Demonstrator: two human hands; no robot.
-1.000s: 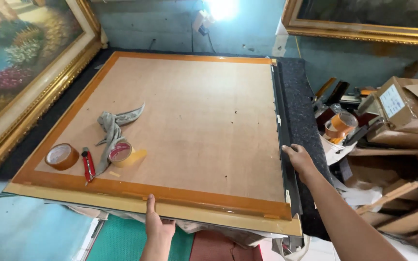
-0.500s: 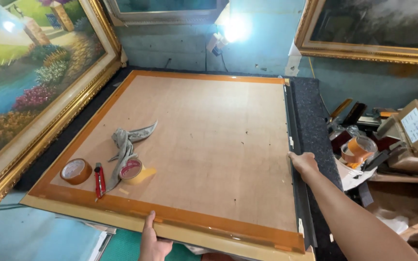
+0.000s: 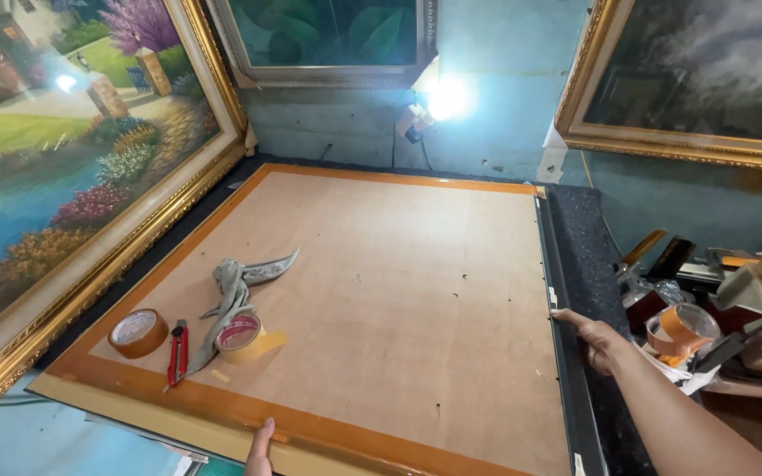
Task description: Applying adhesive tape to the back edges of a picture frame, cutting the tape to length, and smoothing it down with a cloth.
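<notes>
At opposite edges, both hands point(image 3: 600, 339) grip the backing board point(image 3: 372, 291).

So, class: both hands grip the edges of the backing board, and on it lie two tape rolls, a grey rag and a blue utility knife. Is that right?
Not quite. In the head view the utility knife is red, not blue. The rest holds: left hand on the near edge, right hand on the right edge of the backing board, two tape rolls and grey rag.

head view | looks down, forward | close above framed board point(image 3: 354, 300)
</notes>
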